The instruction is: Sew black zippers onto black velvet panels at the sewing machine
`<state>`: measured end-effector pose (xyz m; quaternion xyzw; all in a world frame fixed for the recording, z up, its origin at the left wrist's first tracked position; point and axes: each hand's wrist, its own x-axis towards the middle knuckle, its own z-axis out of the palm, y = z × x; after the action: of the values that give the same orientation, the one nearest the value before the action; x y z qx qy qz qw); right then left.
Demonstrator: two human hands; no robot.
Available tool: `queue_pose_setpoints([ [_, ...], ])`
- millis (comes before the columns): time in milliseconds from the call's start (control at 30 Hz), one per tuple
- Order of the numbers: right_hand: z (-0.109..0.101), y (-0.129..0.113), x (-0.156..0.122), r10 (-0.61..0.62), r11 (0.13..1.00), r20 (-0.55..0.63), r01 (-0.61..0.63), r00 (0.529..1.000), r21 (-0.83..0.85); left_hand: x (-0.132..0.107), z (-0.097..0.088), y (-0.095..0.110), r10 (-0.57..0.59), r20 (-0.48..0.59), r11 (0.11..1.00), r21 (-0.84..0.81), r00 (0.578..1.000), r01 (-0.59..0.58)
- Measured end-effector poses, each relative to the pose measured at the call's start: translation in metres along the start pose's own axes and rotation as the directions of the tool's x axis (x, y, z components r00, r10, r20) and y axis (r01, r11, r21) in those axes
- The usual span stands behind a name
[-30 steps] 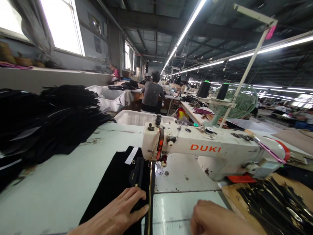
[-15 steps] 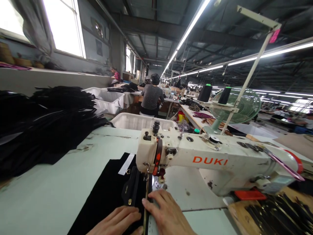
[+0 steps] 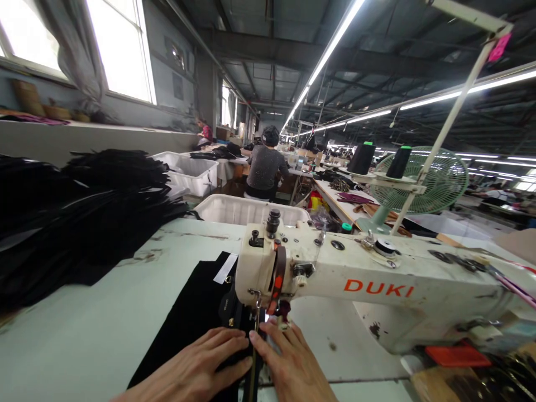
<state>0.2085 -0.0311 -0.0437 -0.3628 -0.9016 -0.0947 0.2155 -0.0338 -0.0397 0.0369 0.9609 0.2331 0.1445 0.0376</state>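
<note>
A black fabric panel (image 3: pixel 180 318) lies on the table under the head of a white sewing machine (image 3: pixel 322 279). On the panel are a white strip (image 3: pixel 225 268) and a dark flap with small gold hardware. A strip with a gold line (image 3: pixel 252 371), like a zipper, runs lengthwise below the needle area. My left hand (image 3: pixel 205 360) rests flat on the panel left of this strip, fingers stretched out and thumb apart. Just right of the strip, my right hand (image 3: pixel 288 357) lies with fingers extended close to the presser foot. The needle tip is hidden.
A tall pile of black pieces (image 3: pixel 84 223) covers the table's left side. White bins (image 3: pixel 251 209) stand behind the machine. Thread cones (image 3: pixel 360 159) and a green fan (image 3: pixel 439 178) are at right. A wooden tray (image 3: pixel 444 385) holds dark pieces. A person (image 3: pixel 267 167) sits ahead.
Both hands have moved forward, closer to the needle, with the black panel advancing under the machine head. The view has shifted slightly.
</note>
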Motion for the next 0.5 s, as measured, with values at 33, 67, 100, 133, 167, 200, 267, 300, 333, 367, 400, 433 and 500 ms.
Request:
queue_pose_setpoints([
  [33,-0.001,0.0,0.001,0.001,1.0,0.004,-0.001,1.0,0.002,-0.002,0.003,-0.003,-0.018,0.013,1.0,0.014,1.0,0.018],
  [67,-0.002,0.001,0.001,0.006,1.0,-0.002,-0.006,1.0,0.009,-0.004,0.006,-0.006,-0.046,0.031,0.999,0.024,0.998,0.045],
  [100,-0.003,0.0,0.002,0.01,1.0,-0.016,-0.01,1.0,0.021,-0.006,0.01,-0.009,-0.082,0.055,0.996,0.03,0.995,0.081],
  [133,-0.004,0.0,0.002,0.015,0.999,-0.036,-0.013,0.999,0.041,-0.008,0.014,-0.012,-0.119,0.088,0.993,0.032,0.989,0.117],
  [167,-0.006,-0.001,0.003,0.025,0.997,-0.064,-0.021,0.998,0.071,-0.01,0.017,-0.014,-0.151,0.128,0.989,0.029,0.98,0.148],
  [200,-0.008,-0.003,0.003,0.036,0.993,-0.093,-0.025,0.995,0.111,-0.011,0.019,-0.015,-0.18,0.172,0.984,0.022,0.969,0.179],
  [267,-0.013,-0.006,0.003,0.058,0.977,-0.145,-0.027,0.988,0.21,-0.012,0.02,-0.014,-0.232,0.243,0.972,0.015,0.942,0.236],
  [300,-0.015,-0.007,0.003,0.062,0.966,-0.159,-0.019,0.985,0.259,-0.012,0.02,-0.013,-0.25,0.267,0.966,0.011,0.931,0.257],
  [333,-0.017,-0.009,0.002,0.056,0.954,-0.165,-0.004,0.985,0.3,-0.012,0.019,-0.012,-0.261,0.279,0.963,0.006,0.924,0.27],
  [367,-0.019,-0.01,0.001,0.045,0.943,-0.168,0.014,0.985,0.332,-0.012,0.018,-0.01,-0.263,0.281,0.962,-0.001,0.923,0.274],
  [400,-0.02,-0.01,0.0,0.042,0.935,-0.171,0.022,0.984,0.353,-0.011,0.017,-0.009,-0.255,0.277,0.963,-0.013,0.926,0.269],
  [433,-0.021,-0.01,0.0,0.061,0.931,-0.171,0.006,0.983,0.365,-0.011,0.016,-0.008,-0.242,0.27,0.966,-0.027,0.932,0.258],
  [500,-0.019,-0.01,0.0,0.17,0.923,-0.158,-0.101,0.973,0.37,-0.01,0.013,-0.006,-0.215,0.252,0.97,-0.06,0.943,0.237],
])
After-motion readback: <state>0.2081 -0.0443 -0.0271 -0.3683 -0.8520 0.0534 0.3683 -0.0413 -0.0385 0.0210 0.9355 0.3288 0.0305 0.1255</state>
